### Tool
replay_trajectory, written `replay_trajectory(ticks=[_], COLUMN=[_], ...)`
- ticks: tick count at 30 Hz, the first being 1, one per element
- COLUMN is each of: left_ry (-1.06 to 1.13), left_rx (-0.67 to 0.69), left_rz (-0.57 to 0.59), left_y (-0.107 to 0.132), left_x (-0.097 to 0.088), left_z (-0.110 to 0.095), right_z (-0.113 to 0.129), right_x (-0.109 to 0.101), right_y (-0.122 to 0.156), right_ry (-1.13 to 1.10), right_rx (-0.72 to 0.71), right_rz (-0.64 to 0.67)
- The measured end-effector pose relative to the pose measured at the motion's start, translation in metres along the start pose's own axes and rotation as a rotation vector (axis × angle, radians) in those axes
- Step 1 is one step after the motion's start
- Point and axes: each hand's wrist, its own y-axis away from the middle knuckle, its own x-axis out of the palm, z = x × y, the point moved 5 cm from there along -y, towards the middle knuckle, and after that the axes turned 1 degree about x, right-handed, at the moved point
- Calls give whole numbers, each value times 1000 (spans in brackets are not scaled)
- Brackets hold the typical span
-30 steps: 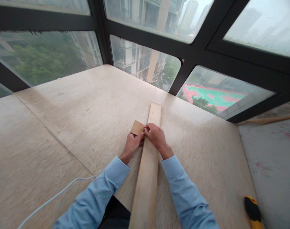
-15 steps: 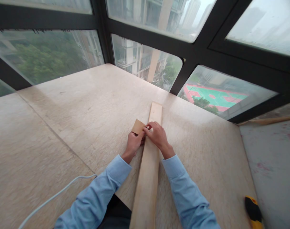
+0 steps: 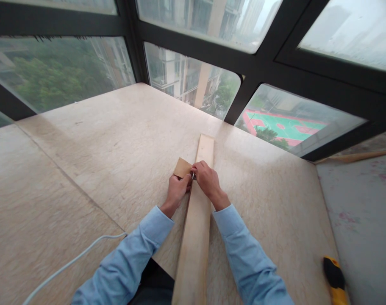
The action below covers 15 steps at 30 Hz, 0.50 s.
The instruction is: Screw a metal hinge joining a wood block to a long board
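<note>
A long, pale wooden board (image 3: 194, 241) lies lengthwise before me on the marble-patterned surface. My left hand (image 3: 176, 191) is closed on a small, flat tan square piece (image 3: 181, 167), wood or cardboard, at the board's left edge. Over the board, the fingers of my right hand (image 3: 209, 181) pinch a small shiny metal piece (image 3: 193, 175). That piece sits where both hands meet, beside the tan square's right corner; its exact kind is too small to tell. My fingers partly hide the square's lower side.
A yellow and black tool (image 3: 334, 275), partly cut off, lies at the lower right near a flower-patterned wall (image 3: 361, 212). A white cable (image 3: 75, 259) runs along the lower left. Dark window frames (image 3: 193, 42) border the surface (image 3: 116, 127) at the back.
My right fingers have shifted slightly and curled over the metal piece, which shows more now. The left hand keeps its hold on the tan square. The whole view has moved slightly.
</note>
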Motion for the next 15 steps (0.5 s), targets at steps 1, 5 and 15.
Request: replay_trajectory(ticks=[1, 5, 15], left_ry=[-2, -6, -10], left_rx=[-2, -12, -20], left_rz=[2, 6, -2], left_y=[0, -1, -4], left_x=[0, 0, -1], left_z=[0, 1, 4], right_z=[0, 0, -3], right_x=[0, 2, 12], right_y=[0, 2, 4], right_ry=[-4, -40, -124], right_rx=[1, -5, -24], right_rz=[-7, -31, -73])
